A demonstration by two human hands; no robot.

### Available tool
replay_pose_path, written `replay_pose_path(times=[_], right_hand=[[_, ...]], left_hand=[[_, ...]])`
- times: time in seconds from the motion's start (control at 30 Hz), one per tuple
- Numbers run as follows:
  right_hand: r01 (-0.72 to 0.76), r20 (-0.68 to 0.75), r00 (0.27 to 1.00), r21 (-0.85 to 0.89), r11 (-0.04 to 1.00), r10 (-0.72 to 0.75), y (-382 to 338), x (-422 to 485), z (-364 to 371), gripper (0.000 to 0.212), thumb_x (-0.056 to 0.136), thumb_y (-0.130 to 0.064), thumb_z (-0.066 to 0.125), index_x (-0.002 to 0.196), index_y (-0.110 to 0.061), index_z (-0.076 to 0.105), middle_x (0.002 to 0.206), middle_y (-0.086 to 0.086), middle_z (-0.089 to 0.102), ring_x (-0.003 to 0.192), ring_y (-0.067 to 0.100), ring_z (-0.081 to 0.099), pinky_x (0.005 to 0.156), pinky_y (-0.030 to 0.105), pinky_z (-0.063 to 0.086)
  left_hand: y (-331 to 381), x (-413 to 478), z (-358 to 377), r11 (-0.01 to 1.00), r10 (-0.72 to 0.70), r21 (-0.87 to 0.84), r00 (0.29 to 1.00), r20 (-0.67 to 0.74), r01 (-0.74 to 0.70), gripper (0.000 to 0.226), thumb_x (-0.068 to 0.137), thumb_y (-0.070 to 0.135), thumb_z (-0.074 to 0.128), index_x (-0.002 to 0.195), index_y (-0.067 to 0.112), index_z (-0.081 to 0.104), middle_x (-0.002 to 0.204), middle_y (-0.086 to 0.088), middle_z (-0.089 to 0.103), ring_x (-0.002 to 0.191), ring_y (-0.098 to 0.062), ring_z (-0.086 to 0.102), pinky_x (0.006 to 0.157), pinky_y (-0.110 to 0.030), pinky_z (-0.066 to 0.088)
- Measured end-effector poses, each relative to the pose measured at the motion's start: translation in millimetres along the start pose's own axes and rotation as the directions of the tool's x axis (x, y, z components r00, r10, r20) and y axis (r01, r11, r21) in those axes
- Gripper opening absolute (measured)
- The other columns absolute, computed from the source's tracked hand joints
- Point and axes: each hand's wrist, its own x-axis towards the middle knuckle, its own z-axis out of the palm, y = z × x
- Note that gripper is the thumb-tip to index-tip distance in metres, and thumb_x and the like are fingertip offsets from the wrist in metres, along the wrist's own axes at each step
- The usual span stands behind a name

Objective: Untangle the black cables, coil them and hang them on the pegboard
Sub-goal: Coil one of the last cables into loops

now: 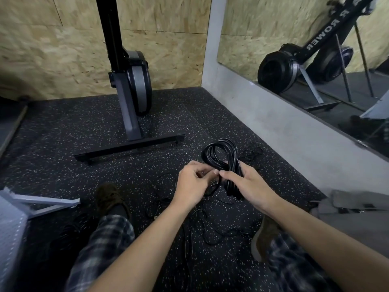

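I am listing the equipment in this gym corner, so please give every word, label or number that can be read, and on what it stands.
"ROWER": white letters on the black beam of the rowing machine seen in the mirror.
"A" and "R": single white letters higher on the same beam; the rest of that word is not readable.
No other text can be read.

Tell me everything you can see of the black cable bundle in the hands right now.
The coiled black cable is thick, glossy, rubber-like cord wound into several loops that cross in a figure-eight. It is held above the speckled floor, loops pointing away. The right hand grips its gathered lower part; the left hand pinches a strand beside it.
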Motion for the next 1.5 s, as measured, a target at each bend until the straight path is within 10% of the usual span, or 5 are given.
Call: replay_pose_path(times=[0.13, 0.4, 0.6, 0.93, 1.5], right_hand=[[-0.050, -0.016, 0.999, 0.117, 0.992, 0.052, 0, 2, 1, 0.016, 0.101, -0.021, 0.065, 0.113, -0.013, 0.068, 0.097, 0.004, 0.076, 0.090, 0.019, 0.072, 0.082, 0.032, 0.056], [-0.103, -0.014, 0.992, 0.445, 0.890, 0.121, -13, 7, -27, 0.027, 0.098, -0.022, 0.068, 0.118, -0.005, 0.064, 0.093, 0.006, 0.066, 0.075, 0.020, 0.068, 0.096, 0.051, 0.052], [-0.019, -0.114, 0.992, -0.503, 0.864, -0.044, 5, 11, -61, 0.043, 0.097, -0.050, 0.064, 0.136, -0.034, 0.056, 0.123, -0.014, 0.066, 0.109, 0.010, 0.061, 0.097, 0.035, 0.046], [0.044, 0.297, 0.917, -0.738, 0.673, 0.265, 3, -11, -39, 0.062, 0.086, -0.084, 0.042, 0.105, -0.026, 0.053, 0.090, -0.002, 0.068, 0.074, 0.008, 0.065, 0.069, 0.025, 0.055], [-0.039, 0.206, 0.975, -0.214, 0.976, 0.084, 8, -5, -64, 0.033, 0.094, -0.042, 0.068, 0.125, -0.031, 0.066, 0.109, -0.017, 0.076, 0.099, 0.000, 0.071, 0.085, 0.024, 0.050]], left_hand=[[3, -3, -1, 0.997, 0.066, 0.042, 0.995, -0.075, -0.063, 0.012, 0.086, 0.043, 0.082, 0.090, 0.032, 0.079, 0.093, 0.014, 0.070, 0.087, 0.001, 0.064, 0.077, -0.018, 0.048], [-42, -21, 10, 0.954, -0.130, 0.297, 0.839, 0.529, -0.040, 0.039, 0.102, 0.064, 0.047, 0.107, 0.031, 0.068, 0.107, 0.004, 0.074, 0.102, -0.017, 0.069, 0.101, -0.044, 0.053], [-42, -13, 8, 0.880, 0.167, 0.369, 0.923, 0.348, -0.298, 0.018, 0.106, 0.035, 0.056, 0.103, 0.021, 0.066, 0.097, 0.010, 0.063, 0.087, -0.005, 0.059, 0.082, -0.028, 0.051], [0, -11, 10, 0.820, 0.485, 0.286, 0.868, 0.108, -0.495, 0.015, 0.090, 0.032, 0.080, 0.092, 0.020, 0.070, 0.089, 0.012, 0.061, 0.080, -0.010, 0.060, 0.073, -0.030, 0.052], [-8, -7, -11, 0.997, 0.005, 0.077, 0.987, 0.159, -0.017, 0.034, 0.107, 0.050, 0.048, 0.098, 0.029, 0.072, 0.094, 0.015, 0.076, 0.094, 0.004, 0.067, 0.087, -0.020, 0.047]])
